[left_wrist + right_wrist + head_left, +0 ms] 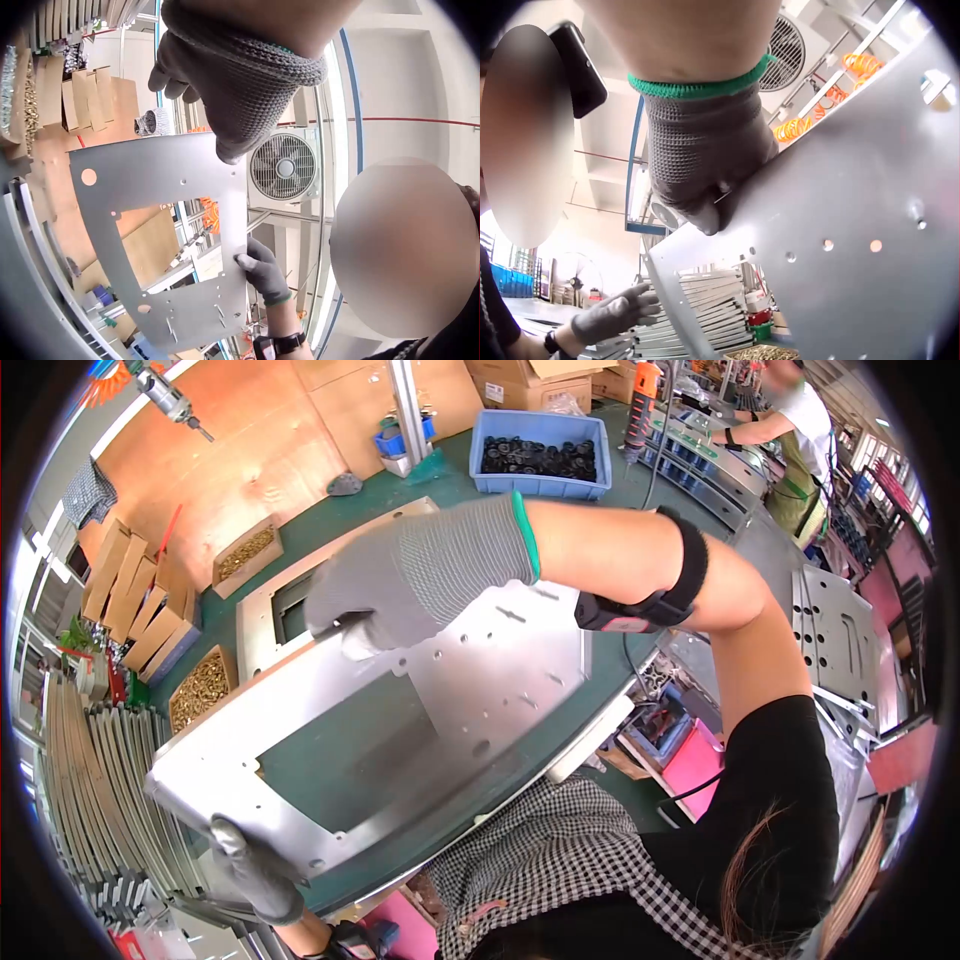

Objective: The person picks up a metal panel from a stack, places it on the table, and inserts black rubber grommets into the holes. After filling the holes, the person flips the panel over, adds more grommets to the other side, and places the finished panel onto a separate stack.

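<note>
- Right hand (410, 572): fingers curled over, pinching the far edge of a metal panel (490, 675).
- Left hand (258, 875): fingers pretty much straight and loosely spread, right by the panel's other end. Can't tell if they're touching it.
- So the panel's tilted, stretching between both sets of fingers, big rectangular cutout in the middle.
- Blue bin (540, 485) of black parts sits on the green tabletop (385, 502), beyond the right fingers.
- Metal strips (105, 790) are stacked out past the left fingers.
</note>
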A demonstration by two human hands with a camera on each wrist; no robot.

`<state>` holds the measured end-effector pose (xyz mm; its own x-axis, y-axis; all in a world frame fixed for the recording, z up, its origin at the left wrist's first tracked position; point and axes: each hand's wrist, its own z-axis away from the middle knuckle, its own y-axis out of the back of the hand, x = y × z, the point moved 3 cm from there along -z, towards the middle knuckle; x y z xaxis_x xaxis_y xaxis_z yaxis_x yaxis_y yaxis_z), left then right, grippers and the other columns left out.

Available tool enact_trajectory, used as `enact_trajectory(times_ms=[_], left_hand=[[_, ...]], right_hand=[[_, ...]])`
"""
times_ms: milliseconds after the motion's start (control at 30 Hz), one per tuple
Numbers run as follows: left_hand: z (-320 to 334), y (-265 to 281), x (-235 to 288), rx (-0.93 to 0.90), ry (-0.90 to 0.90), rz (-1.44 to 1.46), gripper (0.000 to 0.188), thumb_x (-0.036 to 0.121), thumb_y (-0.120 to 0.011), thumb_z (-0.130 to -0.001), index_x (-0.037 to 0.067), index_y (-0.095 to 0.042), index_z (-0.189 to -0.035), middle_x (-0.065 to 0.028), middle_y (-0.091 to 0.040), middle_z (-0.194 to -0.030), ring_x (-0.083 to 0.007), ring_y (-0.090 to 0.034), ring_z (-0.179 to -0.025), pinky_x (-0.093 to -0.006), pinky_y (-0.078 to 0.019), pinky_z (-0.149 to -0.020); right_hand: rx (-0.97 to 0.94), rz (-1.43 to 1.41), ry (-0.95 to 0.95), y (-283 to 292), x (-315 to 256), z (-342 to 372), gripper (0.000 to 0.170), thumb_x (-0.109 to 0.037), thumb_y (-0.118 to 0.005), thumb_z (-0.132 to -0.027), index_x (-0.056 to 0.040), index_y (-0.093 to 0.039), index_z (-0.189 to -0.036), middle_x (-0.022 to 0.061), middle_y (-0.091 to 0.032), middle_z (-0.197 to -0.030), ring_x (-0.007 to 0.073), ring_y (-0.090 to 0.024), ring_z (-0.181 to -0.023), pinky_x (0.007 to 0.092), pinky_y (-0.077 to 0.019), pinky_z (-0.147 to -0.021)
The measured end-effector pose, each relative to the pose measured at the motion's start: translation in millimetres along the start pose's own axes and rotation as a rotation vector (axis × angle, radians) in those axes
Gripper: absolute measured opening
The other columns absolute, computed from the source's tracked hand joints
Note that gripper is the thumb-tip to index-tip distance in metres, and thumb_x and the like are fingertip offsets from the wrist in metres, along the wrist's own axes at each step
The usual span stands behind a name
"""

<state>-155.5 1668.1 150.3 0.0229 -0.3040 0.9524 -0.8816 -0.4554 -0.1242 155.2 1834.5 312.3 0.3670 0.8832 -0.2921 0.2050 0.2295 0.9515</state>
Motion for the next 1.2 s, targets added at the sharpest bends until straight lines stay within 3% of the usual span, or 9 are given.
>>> enact_trajectory(times_ms=[67, 200, 367, 600, 767, 900, 1000, 1133, 1200], left_hand=[[11, -20, -13, -0.088, 0.150, 0.049, 0.066, 0.052, -0.055, -0.097, -0.004, -0.047, -0.131, -0.0124, -0.059, -0.118, -0.0211, -0.059, -0.101, -0.0344, -0.0489, -0.087], [27, -36, -34, -0.268, 0.598, 0.259, 0.062, 0.049, -0.052, -0.098, -0.001, -0.048, -0.134, -0.0122, -0.060, -0.121, -0.0206, -0.061, -0.106, -0.0339, -0.0517, -0.088], [25, -37, -67, -0.370, 0.669, 0.073, 0.059, 0.047, -0.053, -0.097, 0.002, -0.050, -0.134, -0.0113, -0.063, -0.118, -0.0211, -0.064, -0.102, -0.0343, -0.0535, -0.086], [28, -31, -63, -0.243, 0.745, 0.182, 0.059, 0.050, -0.054, -0.096, 0.004, -0.052, -0.133, -0.0101, -0.064, -0.117, -0.0203, -0.066, -0.097, -0.0331, -0.0561, -0.079], [26, -15, -69, -0.203, 0.730, 0.269, 0.050, 0.041, -0.049, -0.100, 0.003, -0.053, -0.133, -0.0109, -0.065, -0.119, -0.0218, -0.066, -0.102, -0.0357, -0.0549, -0.088], [30, -19, -93, -0.141, 0.747, 0.306, 0.047, 0.039, -0.051, -0.099, 0.003, -0.054, -0.129, -0.0117, -0.066, -0.115, -0.0212, -0.067, -0.098, -0.0349, -0.0566, -0.084], [31, -31, -92, -0.120, 0.784, 0.345, 0.048, 0.039, -0.053, -0.097, 0.002, -0.054, -0.129, -0.0130, -0.065, -0.116, -0.0226, -0.067, -0.099, -0.0354, -0.0569, -0.084], [34, -37, -80, -0.132, 0.798, 0.327, 0.049, 0.035, -0.056, -0.094, 0.000, -0.054, -0.129, -0.0151, -0.065, -0.115, -0.0245, -0.068, -0.099, -0.0360, -0.0568, -0.085], [33, -36, -80, -0.157, 0.757, 0.283, 0.049, 0.034, -0.056, -0.094, 0.000, -0.054, -0.128, -0.0156, -0.066, -0.114, -0.0245, -0.068, -0.097, -0.0360, -0.0571, -0.084]], right_hand=[[0.241, -0.137, 0.038, -28, 41, 26, 0.023, -0.022, -0.058, -0.090, -0.0040, -0.062, -0.104, 0.0106, -0.064, -0.100, 0.0252, -0.064, -0.090, 0.0369, -0.0498, -0.083], [0.382, -0.034, -0.416, -55, 127, 119, 0.019, -0.018, -0.060, -0.092, -0.0014, -0.059, -0.101, 0.0076, -0.064, -0.095, 0.0189, -0.063, -0.085, 0.0329, -0.0507, -0.079], [0.568, -0.459, -0.807, -105, 147, 175, 0.017, -0.018, -0.062, -0.090, -0.0028, -0.059, -0.098, 0.0073, -0.059, -0.082, 0.0177, -0.059, -0.078, 0.0315, -0.0490, -0.077], [0.423, -0.392, -1.074, -141, 169, 233, 0.031, -0.026, -0.070, -0.086, -0.0023, -0.058, -0.102, 0.0062, -0.058, -0.082, 0.0152, -0.058, -0.079, 0.0302, -0.0476, -0.075], [0.214, -0.116, -0.960, -165, 172, 230, 0.030, -0.024, -0.068, -0.089, -0.0034, -0.060, -0.110, 0.0051, -0.058, -0.081, 0.0130, -0.058, -0.074, 0.0293, -0.0497, -0.070], [0.400, -0.647, -1.112, -152, 177, 239, 0.019, -0.012, -0.055, -0.092, -0.0016, -0.064, -0.104, 0.0015, -0.059, -0.075, 0.0065, -0.055, -0.062, 0.0222, -0.0466, -0.059], [0.557, -0.766, -0.929, -137, 133, 220, 0.018, -0.010, -0.057, -0.090, -0.0011, -0.064, -0.105, 0.0026, -0.062, -0.081, 0.0084, -0.057, -0.066, 0.0239, -0.0488, -0.063], [0.293, -0.665, -0.451, -167, 47, 163, 0.029, -0.006, -0.063, -0.084, -0.0006, -0.062, -0.113, 0.0086, -0.066, -0.094, 0.0150, -0.065, -0.081, 0.0279, -0.0517, -0.077], [0.127, -0.767, -0.477, -196, 26, 145, 0.032, -0.011, -0.065, -0.085, -0.0033, -0.061, -0.115, 0.0098, -0.066, -0.096, 0.0179, -0.067, -0.084, 0.0304, -0.0523, -0.079]])
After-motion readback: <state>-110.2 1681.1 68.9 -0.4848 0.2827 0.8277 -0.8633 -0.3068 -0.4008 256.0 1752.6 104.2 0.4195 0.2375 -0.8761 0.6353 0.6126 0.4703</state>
